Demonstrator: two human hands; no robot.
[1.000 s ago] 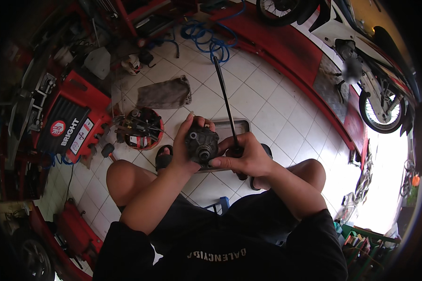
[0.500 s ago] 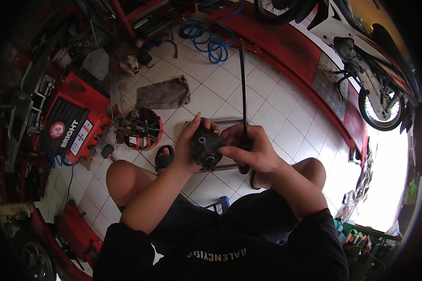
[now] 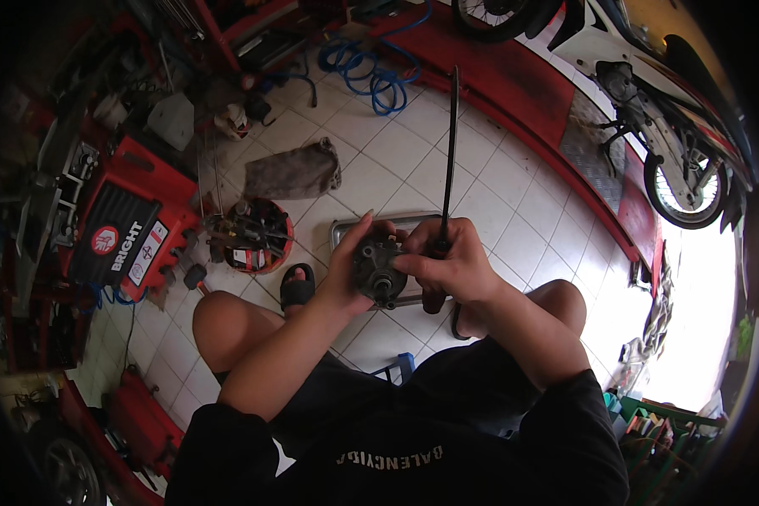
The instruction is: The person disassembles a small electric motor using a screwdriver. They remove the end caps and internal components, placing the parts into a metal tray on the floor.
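Observation:
A dark, greasy metal engine part (image 3: 374, 268) with a round boss and bolt ears rests in my left hand (image 3: 344, 271), whose fingers wrap its left and far sides. My right hand (image 3: 466, 268) grips a long black-shafted screwdriver (image 3: 453, 156). Its shaft points away from me, and the tip is far from the part. The right thumb presses against the part's right edge. Below both hands a shallow metal tray (image 3: 343, 229) lies on the floor, largely covered by them.
Left of the tray stands a round orange-rimmed tub (image 3: 261, 261) full of tools, with a hammer (image 3: 196, 278) beside it. A grey cloth (image 3: 293, 169) lies farther off. Blue hose (image 3: 371, 63) coils near a red lift platform (image 3: 497, 84). A motorcycle (image 3: 662, 126) stands at right.
The screwdriver's far end has swung to the right. The engine part has shifted slightly right and turned a little in my left hand. Both hands keep their holds.

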